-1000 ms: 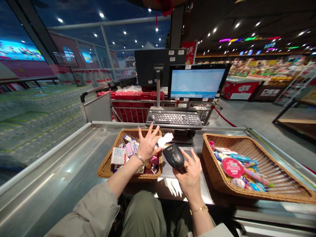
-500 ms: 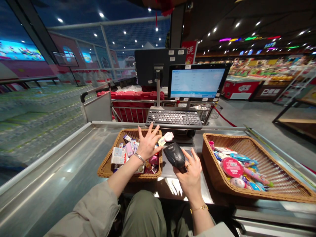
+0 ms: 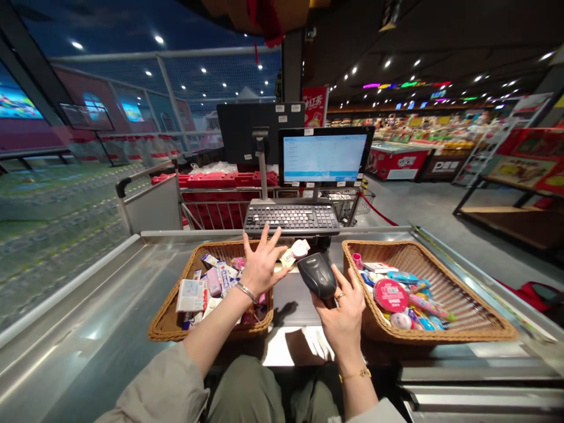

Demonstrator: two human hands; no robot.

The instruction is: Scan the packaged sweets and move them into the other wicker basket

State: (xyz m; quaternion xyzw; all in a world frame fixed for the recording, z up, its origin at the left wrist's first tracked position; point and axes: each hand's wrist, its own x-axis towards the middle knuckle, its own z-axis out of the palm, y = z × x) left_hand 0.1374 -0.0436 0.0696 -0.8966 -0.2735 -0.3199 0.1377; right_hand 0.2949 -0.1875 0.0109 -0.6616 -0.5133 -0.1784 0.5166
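Over the steel checkout counter (image 3: pixel 101 299), left-hand fingers (image 3: pixel 264 238) spread open, right-hand fingers (image 3: pixel 348 285) grip a barcode scanner (image 3: pixel 316 275).

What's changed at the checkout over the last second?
The view swung, so the checkout counter sits further left in the picture. Against the counter, the left hand, still open, moved right toward the edge of the left wicker basket. The right hand carried the black barcode scanner rightward. Nothing was picked up or let go; the basket contents look unchanged.
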